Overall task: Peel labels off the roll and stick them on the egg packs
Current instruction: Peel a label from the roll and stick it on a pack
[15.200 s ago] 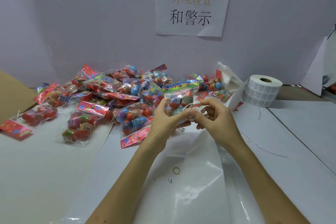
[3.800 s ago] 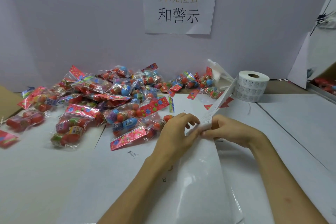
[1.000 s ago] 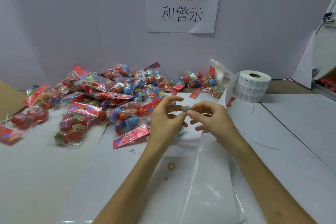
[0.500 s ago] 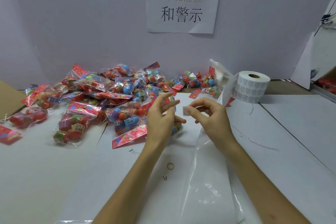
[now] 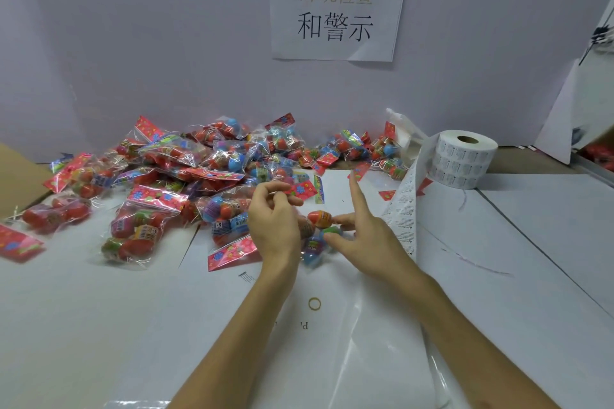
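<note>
- Egg pack hangs low over the white table between our two hands: a clear bag with a red egg on top, a green one beside it and a blue one nearest us
- Our right hand pinches it from the right, thumb on the red egg and a lower finger under the green one, with the index finger pointing straight up and free
- Our left hand is against the bag's left side. Its index finger and thumb curl above with nothing visible between them, and its lower fingers are hidden behind the back of the hand, so we cannot tell whether it grasps the bag
- The eggs seem to line up away from us toward the pile of packs, so we judge the bag's long axis runs that way, and its header end is lost among the other packs
- The label roll stands well apart at the right rear, nearer our right hand, and its liner strip trails down just beside that hand
- We cannot find the peeled label. It may sit on a fingertip or already on the bag, too small to tell
</note>
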`<action>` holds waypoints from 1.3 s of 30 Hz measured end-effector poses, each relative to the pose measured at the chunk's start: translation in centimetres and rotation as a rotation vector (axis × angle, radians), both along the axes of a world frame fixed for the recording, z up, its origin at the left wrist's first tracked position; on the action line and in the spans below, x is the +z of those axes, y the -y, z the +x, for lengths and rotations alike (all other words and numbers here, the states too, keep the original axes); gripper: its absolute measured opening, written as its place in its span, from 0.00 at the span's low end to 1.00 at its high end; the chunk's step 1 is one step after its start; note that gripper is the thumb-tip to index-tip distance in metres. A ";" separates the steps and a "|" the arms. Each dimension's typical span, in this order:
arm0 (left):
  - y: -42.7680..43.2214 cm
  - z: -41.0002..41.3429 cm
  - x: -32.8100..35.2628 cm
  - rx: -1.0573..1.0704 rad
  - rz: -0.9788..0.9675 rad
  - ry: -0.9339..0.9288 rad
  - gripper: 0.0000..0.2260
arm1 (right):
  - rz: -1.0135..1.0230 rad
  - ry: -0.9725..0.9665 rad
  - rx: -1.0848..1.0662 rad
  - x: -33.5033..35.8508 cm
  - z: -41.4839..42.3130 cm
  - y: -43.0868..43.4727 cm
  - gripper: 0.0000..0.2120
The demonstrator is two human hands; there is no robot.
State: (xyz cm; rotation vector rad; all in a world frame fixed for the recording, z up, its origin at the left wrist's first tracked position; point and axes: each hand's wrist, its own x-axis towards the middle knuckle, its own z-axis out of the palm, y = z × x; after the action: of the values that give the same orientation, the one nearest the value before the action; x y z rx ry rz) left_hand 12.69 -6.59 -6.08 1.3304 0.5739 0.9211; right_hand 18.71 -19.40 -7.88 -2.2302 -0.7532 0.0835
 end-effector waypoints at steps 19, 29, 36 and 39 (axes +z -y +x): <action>0.5 0.0 0.7 -0.547 -0.203 -0.123 0.28 | 0.899 -0.120 -0.133 2.8 0.9 1.7 0.40; -0.1 -0.2 0.7 -0.559 -0.372 0.028 0.18 | 0.711 -0.133 0.058 3.0 0.4 1.7 0.26; -0.2 -0.6 1.2 -0.580 -0.531 0.111 0.20 | 0.787 -0.500 0.304 3.4 0.5 2.4 0.19; -0.2 -0.6 1.2 -0.583 -0.524 0.128 0.18 | 0.720 -0.503 0.315 3.4 0.5 2.2 0.20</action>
State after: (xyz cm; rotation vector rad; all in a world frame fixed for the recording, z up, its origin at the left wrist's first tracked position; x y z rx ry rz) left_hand 12.05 -6.40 -4.85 0.8753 0.2701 0.3350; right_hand 19.17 -21.55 -4.50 -1.3195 -0.6991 0.4365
